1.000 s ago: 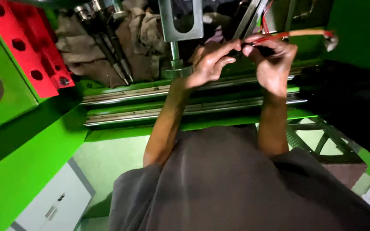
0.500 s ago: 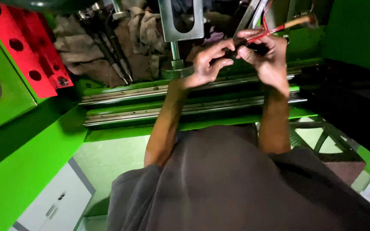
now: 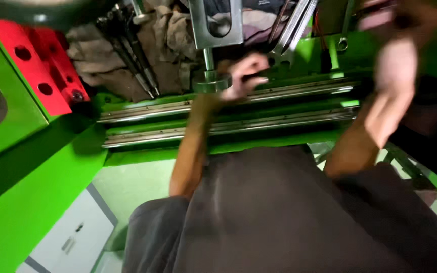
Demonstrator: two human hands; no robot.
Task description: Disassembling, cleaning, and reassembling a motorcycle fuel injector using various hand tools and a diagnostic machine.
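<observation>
My left hand [image 3: 244,71] reaches over the green machine bed [image 3: 142,129], fingers curled around a small dark part beside a round steel collar [image 3: 211,83]. Far out at the upper right, my right hand [image 3: 393,65] is a motion blur. A pinkish-brown smear [image 3: 380,17] sits above it, and I cannot make out whether the hand holds it. Two bright steel rails [image 3: 238,124] run left to right under both forearms. My dark grey shirt [image 3: 279,217] fills the lower part of the view.
A red block with holes [image 3: 41,71] is fixed at the left. Crumpled rags [image 3: 122,55], long dark tool shanks [image 3: 137,60], a slotted steel plate [image 3: 216,23] and spanners [image 3: 292,35] lie behind the rails. A pale cabinet [image 3: 72,237] stands at lower left.
Both hands were together at the upper middle, working a red-handled tool. They have separated: the right swung fast to the right, the left dropped toward the steel collar.
</observation>
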